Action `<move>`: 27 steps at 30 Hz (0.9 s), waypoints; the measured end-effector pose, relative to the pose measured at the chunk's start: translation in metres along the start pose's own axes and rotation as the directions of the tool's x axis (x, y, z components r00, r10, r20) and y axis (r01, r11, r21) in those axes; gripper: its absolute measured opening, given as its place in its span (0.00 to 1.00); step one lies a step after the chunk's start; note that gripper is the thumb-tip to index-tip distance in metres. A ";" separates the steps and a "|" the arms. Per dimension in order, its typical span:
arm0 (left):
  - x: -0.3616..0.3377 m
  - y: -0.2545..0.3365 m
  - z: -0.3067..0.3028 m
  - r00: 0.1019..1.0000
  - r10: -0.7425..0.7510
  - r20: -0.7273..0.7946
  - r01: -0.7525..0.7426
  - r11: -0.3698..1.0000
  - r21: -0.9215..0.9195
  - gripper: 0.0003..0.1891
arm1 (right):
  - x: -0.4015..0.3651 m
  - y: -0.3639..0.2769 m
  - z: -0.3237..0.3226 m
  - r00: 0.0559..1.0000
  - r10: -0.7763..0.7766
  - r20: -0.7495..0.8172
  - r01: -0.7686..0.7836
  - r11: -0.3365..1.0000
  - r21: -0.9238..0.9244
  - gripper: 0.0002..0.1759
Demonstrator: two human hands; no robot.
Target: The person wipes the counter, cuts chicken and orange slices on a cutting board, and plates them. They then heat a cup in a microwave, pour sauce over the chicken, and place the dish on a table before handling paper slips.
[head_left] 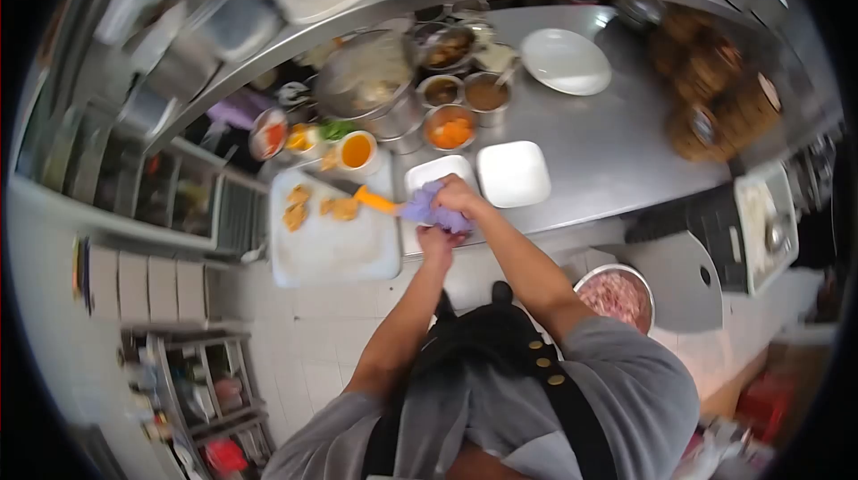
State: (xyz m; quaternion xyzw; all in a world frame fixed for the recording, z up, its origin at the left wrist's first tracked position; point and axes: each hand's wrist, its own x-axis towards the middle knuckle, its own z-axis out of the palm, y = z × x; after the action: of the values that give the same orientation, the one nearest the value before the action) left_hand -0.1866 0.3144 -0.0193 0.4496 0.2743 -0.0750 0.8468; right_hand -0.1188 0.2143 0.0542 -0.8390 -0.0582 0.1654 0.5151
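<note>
One purple cloth (416, 208), bunched near the edge of the steel counter (617, 149), looks light and limp, best gripped by its gathered folds. My right hand (458, 196) closes around its top; my left hand (437, 240) touches below, how closed I cannot tell. Alongside are a smooth orange handle (375, 200), rounded-square white dish (514, 174) and flat board (349, 256).

Arms (517, 246) fwd, R hand (458, 195) curled, just past L hand (439, 240).
</note>
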 end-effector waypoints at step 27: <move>-0.172 0.025 -0.229 0.879 -0.448 0.166 0.001 0.351 0.937 0.11 | -0.116 0.309 -0.317 0.475 -0.513 -0.715 -0.585 0.422 -0.692 0.21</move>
State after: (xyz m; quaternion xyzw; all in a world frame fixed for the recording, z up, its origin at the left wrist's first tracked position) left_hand -0.4124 0.4926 -0.0117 0.7718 0.0693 -0.4213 0.4711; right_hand -0.1433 -0.2277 -0.0627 -0.9252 0.1582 -0.3356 -0.0797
